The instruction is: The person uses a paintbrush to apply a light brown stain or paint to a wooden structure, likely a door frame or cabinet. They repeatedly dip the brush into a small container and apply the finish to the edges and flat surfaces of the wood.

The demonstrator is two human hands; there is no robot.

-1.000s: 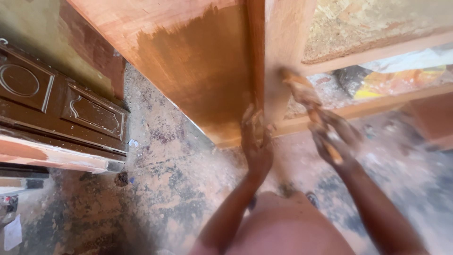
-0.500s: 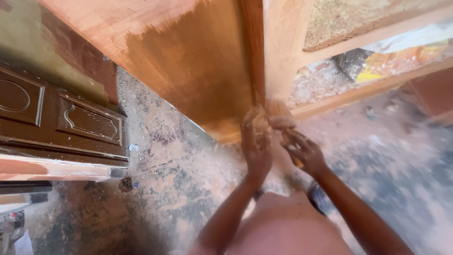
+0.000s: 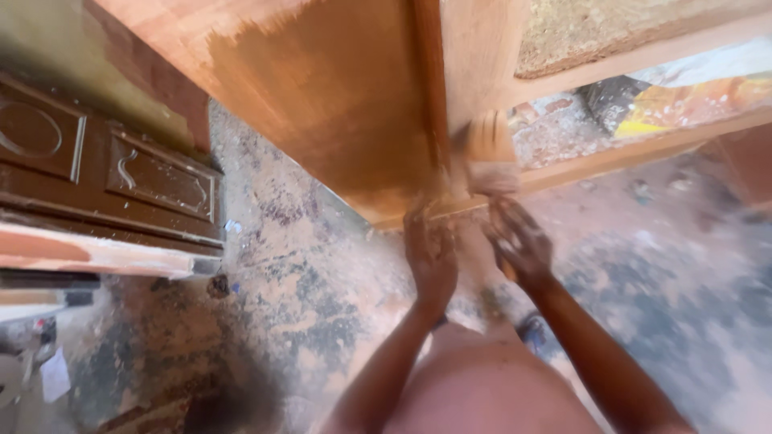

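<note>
Right hand point(image 3: 521, 241) gripping a blurred brush point(image 3: 487, 159), bristles at 12 o'clock from the fingers, against the wooden panel point(image 3: 338, 104), left hand point(image 3: 430, 255) flat near the panel's lower edge, fingers together, carved dark door point(image 3: 96, 173) at 9 o'clock, dusty floor point(image 3: 305, 297) below.

I'm counting two hands — left hand point(image 3: 430, 257), right hand point(image 3: 521, 241) — one brush point(image 3: 486, 157), one stained panel point(image 3: 338, 104), one dark carved door point(image 3: 104, 177).
</note>
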